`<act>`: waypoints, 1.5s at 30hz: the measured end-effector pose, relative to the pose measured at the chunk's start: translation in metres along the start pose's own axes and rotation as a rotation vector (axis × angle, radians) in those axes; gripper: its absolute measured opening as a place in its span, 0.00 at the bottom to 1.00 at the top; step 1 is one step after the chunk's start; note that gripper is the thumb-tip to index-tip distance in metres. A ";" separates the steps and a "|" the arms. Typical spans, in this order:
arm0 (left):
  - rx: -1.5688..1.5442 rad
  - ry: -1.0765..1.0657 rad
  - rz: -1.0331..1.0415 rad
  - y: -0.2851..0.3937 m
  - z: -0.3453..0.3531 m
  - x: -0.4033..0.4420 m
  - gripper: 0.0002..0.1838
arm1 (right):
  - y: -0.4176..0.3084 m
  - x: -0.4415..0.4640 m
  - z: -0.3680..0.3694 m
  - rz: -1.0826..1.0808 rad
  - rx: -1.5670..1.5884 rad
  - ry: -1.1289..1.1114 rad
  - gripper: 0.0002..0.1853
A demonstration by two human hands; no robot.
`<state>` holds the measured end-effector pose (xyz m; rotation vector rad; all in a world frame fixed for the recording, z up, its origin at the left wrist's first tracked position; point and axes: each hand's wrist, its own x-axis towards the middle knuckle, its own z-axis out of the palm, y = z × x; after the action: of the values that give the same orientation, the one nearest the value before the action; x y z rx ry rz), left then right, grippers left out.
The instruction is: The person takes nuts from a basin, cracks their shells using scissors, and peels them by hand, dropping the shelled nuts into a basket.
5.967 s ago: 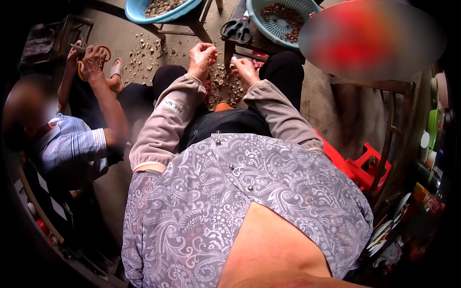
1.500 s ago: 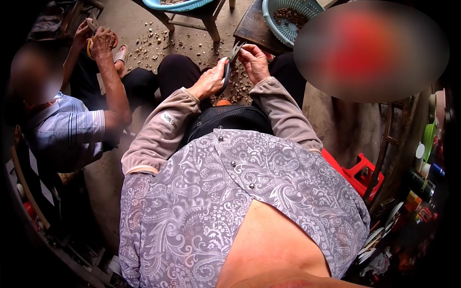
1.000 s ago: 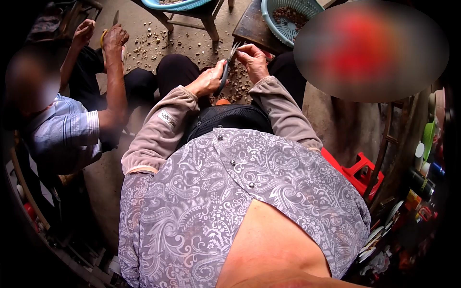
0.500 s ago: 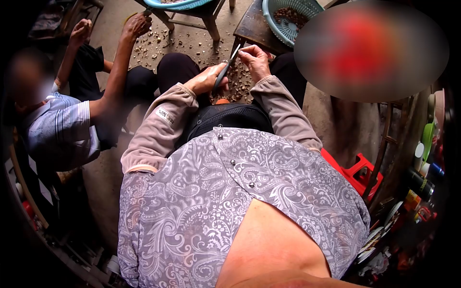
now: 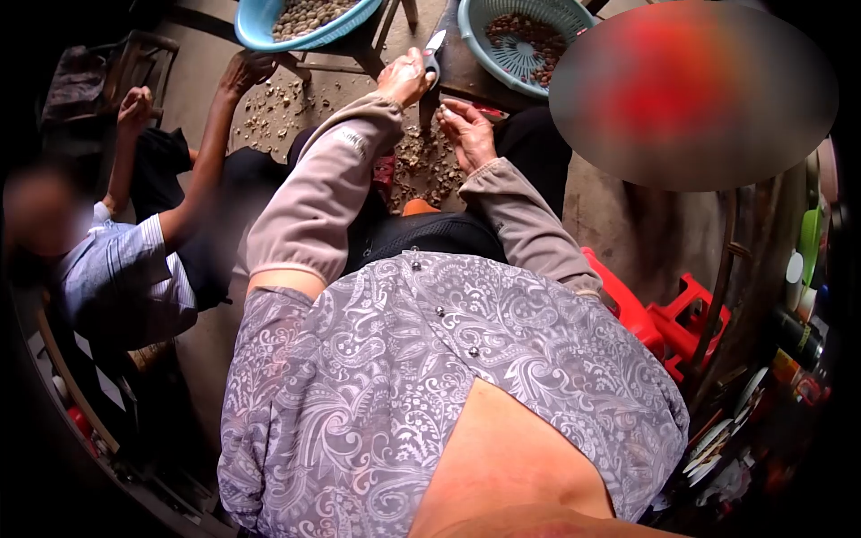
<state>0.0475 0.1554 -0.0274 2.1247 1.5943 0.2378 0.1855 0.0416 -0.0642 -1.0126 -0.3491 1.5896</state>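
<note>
My left hand (image 5: 406, 79) is wrapped round dark-handled scissors (image 5: 433, 56), whose pale blades point up beside the dark wooden stool. To its right, my right hand (image 5: 466, 133) has its fingertips pinched together on something too small to make out, near my right knee. Beyond my hands, a blue-green basket (image 5: 467, 36) of brown nuts rests on the dark stool (image 5: 459, 72). A light blue basin (image 5: 254, 34) holding pale, unshelled-looking nuts stands on another stool at the upper left. Broken shell bits (image 5: 429, 164) litter the floor between my knees.
On the left sits another person (image 5: 126, 260), one arm stretched toward the blue basin. A red plastic stool (image 5: 691, 318) is at my right, beside a wooden chair frame. Various containers crowd the far right edge. A blurred patch hides the upper right.
My left hand has moved up and forward with the scissors, away from my right hand, which has shifted slightly down. The view has tilted, showing more of both containers. The other person's hand has moved slightly left.
</note>
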 end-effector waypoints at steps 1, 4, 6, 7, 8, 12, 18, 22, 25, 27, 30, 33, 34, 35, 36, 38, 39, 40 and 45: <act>-0.005 0.043 0.055 0.005 0.007 0.013 0.24 | -0.001 0.000 -0.002 0.019 0.003 0.005 0.11; -0.053 0.089 0.190 0.023 0.016 0.037 0.20 | -0.002 0.003 -0.003 0.031 0.033 0.023 0.11; 0.059 0.131 0.262 0.031 0.019 0.044 0.17 | -0.001 0.001 -0.004 0.037 0.045 0.041 0.11; -0.030 0.146 0.244 0.035 0.013 0.038 0.15 | -0.003 0.001 -0.004 0.041 0.042 0.049 0.10; -0.118 0.164 0.227 0.038 0.007 0.028 0.14 | -0.005 0.001 -0.002 0.043 0.040 0.053 0.10; -0.520 0.011 0.070 0.021 0.002 -0.042 0.14 | -0.006 -0.004 0.005 -0.001 -0.012 0.019 0.07; -0.946 -0.083 -0.159 0.012 -0.002 -0.103 0.14 | 0.006 -0.013 0.017 -0.001 -0.084 -0.079 0.08; -1.142 -0.090 -0.157 -0.002 0.002 -0.110 0.12 | 0.007 -0.015 0.023 0.008 -0.148 -0.151 0.08; -1.205 -0.105 -0.155 -0.009 0.001 -0.115 0.11 | 0.006 -0.017 0.027 0.020 -0.141 -0.208 0.08; -1.206 -0.114 -0.154 -0.010 -0.002 -0.114 0.10 | 0.003 -0.014 0.029 -0.013 -0.235 -0.226 0.08; -1.224 -0.150 -0.158 -0.011 -0.001 -0.110 0.09 | -0.005 -0.015 0.030 -0.068 -0.341 -0.258 0.09; -1.239 -0.206 -0.157 -0.017 -0.005 -0.106 0.09 | -0.015 -0.018 0.034 -0.074 -0.396 -0.294 0.11; -1.242 -0.227 -0.153 -0.017 -0.007 -0.105 0.09 | -0.018 -0.019 0.034 -0.069 -0.410 -0.305 0.11; -1.288 -0.247 -0.168 -0.016 -0.009 -0.105 0.10 | -0.023 -0.020 0.034 -0.049 -0.376 -0.319 0.11; -1.329 -0.275 -0.159 -0.015 -0.012 -0.104 0.10 | -0.026 -0.021 0.035 -0.065 -0.398 -0.325 0.11; -1.409 -0.326 -0.141 -0.016 -0.016 -0.104 0.09 | -0.031 -0.021 0.037 -0.098 -0.441 -0.341 0.11; -1.431 -0.332 -0.146 -0.017 -0.015 -0.104 0.09 | -0.031 -0.021 0.037 -0.113 -0.456 -0.346 0.11; -1.453 -0.337 -0.151 -0.017 -0.014 -0.103 0.08 | -0.031 -0.021 0.038 -0.126 -0.470 -0.352 0.10; -1.562 -0.376 -0.210 -0.026 -0.005 -0.102 0.04 | -0.026 -0.021 0.038 -0.202 -0.642 -0.355 0.08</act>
<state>-0.0089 0.0668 -0.0209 0.7050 0.7979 0.6702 0.1722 0.0410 -0.0150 -1.1160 -1.2253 1.4945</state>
